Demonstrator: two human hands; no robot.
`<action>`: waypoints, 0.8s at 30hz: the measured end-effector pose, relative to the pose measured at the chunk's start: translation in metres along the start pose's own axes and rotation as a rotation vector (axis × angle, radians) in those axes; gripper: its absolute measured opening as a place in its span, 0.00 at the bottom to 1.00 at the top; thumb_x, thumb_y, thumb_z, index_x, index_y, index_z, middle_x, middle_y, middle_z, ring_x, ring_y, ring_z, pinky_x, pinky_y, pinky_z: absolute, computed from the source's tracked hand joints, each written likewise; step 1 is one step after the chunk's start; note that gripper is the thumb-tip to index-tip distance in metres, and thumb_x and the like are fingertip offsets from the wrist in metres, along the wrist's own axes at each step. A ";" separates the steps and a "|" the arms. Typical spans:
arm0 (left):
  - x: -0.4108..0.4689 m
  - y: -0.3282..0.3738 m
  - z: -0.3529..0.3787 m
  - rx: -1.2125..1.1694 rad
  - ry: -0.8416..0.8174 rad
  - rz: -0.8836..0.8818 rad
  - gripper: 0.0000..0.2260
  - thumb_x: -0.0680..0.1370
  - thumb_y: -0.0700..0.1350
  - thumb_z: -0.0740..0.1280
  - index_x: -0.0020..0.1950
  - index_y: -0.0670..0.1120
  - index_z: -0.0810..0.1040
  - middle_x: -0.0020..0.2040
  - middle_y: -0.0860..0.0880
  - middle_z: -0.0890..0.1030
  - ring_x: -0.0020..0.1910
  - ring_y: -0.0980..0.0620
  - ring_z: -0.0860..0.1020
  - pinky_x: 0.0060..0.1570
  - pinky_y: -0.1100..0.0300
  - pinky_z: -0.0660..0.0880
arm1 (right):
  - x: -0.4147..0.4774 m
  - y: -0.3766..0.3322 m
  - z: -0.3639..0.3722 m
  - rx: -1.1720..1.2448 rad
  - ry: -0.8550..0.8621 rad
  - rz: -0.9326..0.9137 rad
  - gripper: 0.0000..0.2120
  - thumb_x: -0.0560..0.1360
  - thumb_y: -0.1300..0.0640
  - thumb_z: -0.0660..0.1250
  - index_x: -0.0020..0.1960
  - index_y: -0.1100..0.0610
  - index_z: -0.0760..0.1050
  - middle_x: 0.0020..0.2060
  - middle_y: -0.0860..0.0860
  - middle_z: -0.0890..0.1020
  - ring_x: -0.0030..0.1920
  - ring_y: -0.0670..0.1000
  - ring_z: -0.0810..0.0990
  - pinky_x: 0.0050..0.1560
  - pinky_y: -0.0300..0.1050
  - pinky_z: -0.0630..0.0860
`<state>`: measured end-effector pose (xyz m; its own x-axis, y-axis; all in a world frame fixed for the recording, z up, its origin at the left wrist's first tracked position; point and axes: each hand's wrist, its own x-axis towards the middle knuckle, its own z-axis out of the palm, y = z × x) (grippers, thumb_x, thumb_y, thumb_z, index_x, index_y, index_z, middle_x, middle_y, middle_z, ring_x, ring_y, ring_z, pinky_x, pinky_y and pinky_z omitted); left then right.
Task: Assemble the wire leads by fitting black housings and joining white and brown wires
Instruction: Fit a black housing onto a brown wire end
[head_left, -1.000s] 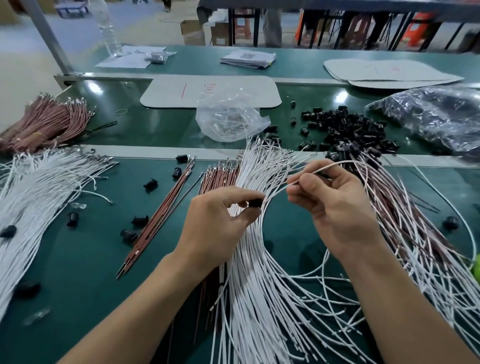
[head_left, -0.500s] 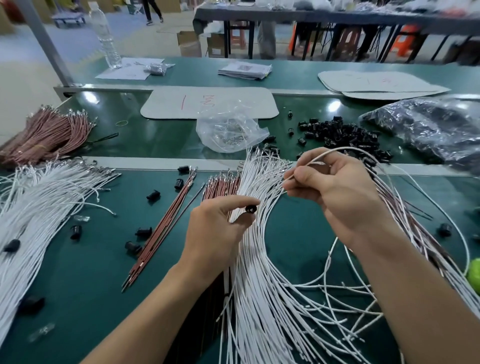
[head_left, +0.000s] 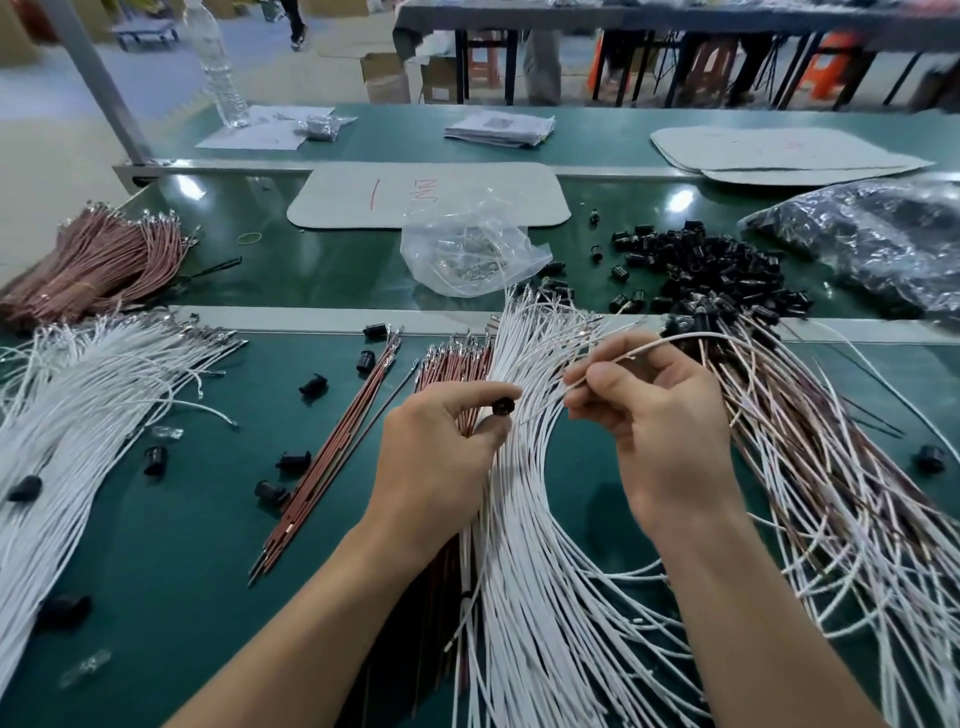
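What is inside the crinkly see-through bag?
Small shiny metal bits show through the clear bag. Its crumpled folds hide the rest, and they are too small to name.

A green bench (head_left: 156, 545) carries white wires (head_left: 519, 571) at centre, brown wires (head_left: 88, 254) upper left, black housings (head_left: 701, 260) upper right.

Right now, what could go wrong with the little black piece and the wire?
The left hand only pinches the housing by fingertips; it could slip into the white wires below. The wire that the right hand pinches loops over the tangled pile on the right and might snag there.
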<state>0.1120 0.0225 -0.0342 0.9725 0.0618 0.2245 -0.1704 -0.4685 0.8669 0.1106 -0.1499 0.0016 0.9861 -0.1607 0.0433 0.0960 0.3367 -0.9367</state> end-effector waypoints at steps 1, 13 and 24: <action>0.000 0.000 0.001 0.003 -0.003 0.005 0.14 0.75 0.41 0.77 0.54 0.60 0.87 0.51 0.63 0.85 0.53 0.67 0.80 0.54 0.76 0.72 | 0.001 0.000 -0.002 0.013 0.003 -0.002 0.10 0.77 0.74 0.64 0.45 0.62 0.77 0.36 0.59 0.84 0.32 0.52 0.81 0.39 0.43 0.81; -0.006 0.008 0.003 0.060 0.023 0.028 0.15 0.71 0.44 0.81 0.50 0.63 0.87 0.50 0.61 0.79 0.53 0.63 0.78 0.54 0.73 0.71 | 0.001 0.007 0.001 -0.039 0.030 -0.025 0.12 0.78 0.75 0.64 0.44 0.61 0.78 0.36 0.59 0.84 0.33 0.53 0.82 0.39 0.43 0.82; -0.005 0.009 0.001 0.055 0.060 0.052 0.15 0.70 0.44 0.81 0.50 0.62 0.87 0.46 0.63 0.80 0.53 0.65 0.77 0.51 0.79 0.67 | 0.004 0.008 -0.002 0.016 0.052 -0.003 0.11 0.78 0.75 0.64 0.45 0.62 0.77 0.36 0.58 0.84 0.32 0.52 0.82 0.39 0.44 0.82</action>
<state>0.1055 0.0171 -0.0283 0.9510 0.0884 0.2964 -0.2099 -0.5197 0.8282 0.1146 -0.1497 -0.0069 0.9774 -0.2098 0.0279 0.1020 0.3511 -0.9308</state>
